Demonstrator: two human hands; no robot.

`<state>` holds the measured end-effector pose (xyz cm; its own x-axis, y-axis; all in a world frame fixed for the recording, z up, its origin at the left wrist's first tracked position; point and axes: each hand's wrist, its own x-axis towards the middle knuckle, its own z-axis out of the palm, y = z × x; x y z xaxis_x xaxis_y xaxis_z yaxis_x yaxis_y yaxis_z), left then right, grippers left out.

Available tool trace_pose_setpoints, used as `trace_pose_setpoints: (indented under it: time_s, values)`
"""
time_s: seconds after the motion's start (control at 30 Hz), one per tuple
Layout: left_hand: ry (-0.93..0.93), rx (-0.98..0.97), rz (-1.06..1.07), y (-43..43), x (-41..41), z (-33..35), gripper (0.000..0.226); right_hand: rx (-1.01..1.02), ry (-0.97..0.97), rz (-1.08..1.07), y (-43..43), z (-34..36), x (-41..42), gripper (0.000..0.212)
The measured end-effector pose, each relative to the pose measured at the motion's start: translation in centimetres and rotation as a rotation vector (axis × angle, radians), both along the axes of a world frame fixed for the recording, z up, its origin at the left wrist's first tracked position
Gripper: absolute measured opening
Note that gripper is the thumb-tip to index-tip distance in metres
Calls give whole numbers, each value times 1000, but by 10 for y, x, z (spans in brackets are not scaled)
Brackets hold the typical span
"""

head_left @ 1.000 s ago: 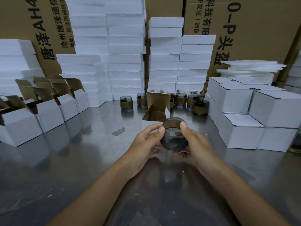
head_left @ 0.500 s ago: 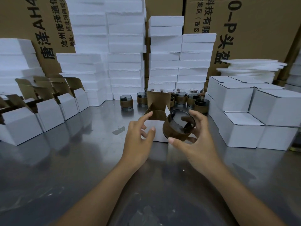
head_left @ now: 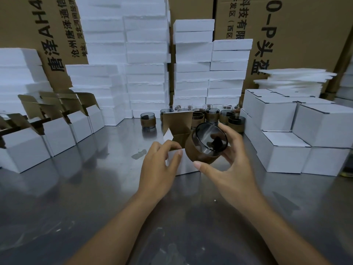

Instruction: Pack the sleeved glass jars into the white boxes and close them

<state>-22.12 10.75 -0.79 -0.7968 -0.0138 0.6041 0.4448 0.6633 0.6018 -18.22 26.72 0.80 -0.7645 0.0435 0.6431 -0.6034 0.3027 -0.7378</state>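
- Just above the open white box point(head_left: 184, 164), the right hand point(head_left: 227, 169) gripped a sleeved glass jar point(head_left: 205, 150), tilted with its mouth toward the camera.
- The left hand point(head_left: 159, 166) clasped that box's near rim on the steel table point(head_left: 86, 188).
- More sleeved jars point(head_left: 212, 116) stood behind it, and closed white boxes point(head_left: 286, 148) were stacked at right.

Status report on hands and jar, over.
Right hand grips jar, tilted above box. Left hand holds box rim. Lid flap up; nothing seen blocking.

Right hand point(head_left: 229, 169) grips tilted sleeved jar point(head_left: 205, 145) above open box point(head_left: 183, 163); left hand point(head_left: 158, 169) steadies box
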Motion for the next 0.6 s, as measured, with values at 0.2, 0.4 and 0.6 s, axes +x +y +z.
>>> trace_pose_setpoints:
  time_s: [0.2,0.4,0.6]
  values:
    - [169,-99,-99,4,9,1,15,-19,143,10,0,7,5,69]
    - [232,-156,-188,11,13,-1,22,-6,181,22,-2,8,8,47]
    - [298,-130,-219,13,12,1,28,-41,124,-5,-1,7,6,46]
